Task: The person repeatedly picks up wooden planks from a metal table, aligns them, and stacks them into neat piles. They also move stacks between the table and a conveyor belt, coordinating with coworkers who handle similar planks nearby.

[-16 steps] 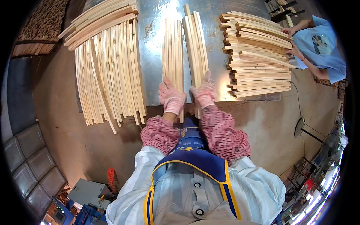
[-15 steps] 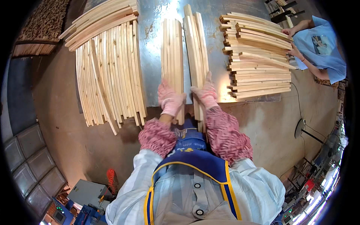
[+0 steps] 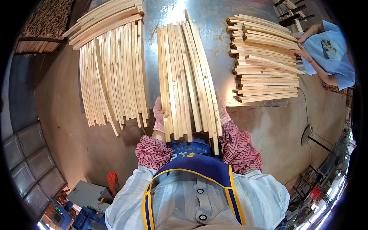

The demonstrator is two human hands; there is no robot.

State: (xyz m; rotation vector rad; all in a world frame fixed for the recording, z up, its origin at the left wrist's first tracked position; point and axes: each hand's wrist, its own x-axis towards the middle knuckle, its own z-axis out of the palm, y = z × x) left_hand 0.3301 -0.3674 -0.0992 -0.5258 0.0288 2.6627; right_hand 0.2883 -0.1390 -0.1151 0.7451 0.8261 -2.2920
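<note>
Two bunches of wooden strips (image 3: 174, 76) have closed up since the earlier frame into one wider bundle, its near ends now drawn closer to the wearer; both hands have shifted from on top of the wood to its outer sides.

Bundle location: middle of the metal table (image 3: 215, 36), far part resting on it, near ends jutting past the near edge in front of the blue apron (image 3: 191, 165); ends uneven, one strip on the right reaching nearest; a narrow gap runs between strips toward the near end.

Left hand (image 3: 158, 115): gloved in pink, set against the bundle's left side; fingers mostly hidden by the wood, so cannot tell whether spread or curled; right hand (image 3: 223, 107): gloved likewise, at the right side, partly hidden and blurred; finger state cannot be told either.

Left of the bundle: a broad stack of strips (image 3: 115, 73) pointing near to far; one slanted strip (image 3: 100, 73) lies over it; crosswise strips (image 3: 107, 23) at its far end.

Right: another stack (image 3: 266, 71), strips running left to right; at its right end a co-worker in a blue shirt (image 3: 339, 57), hands (image 3: 301, 51) at the far strips.
</note>
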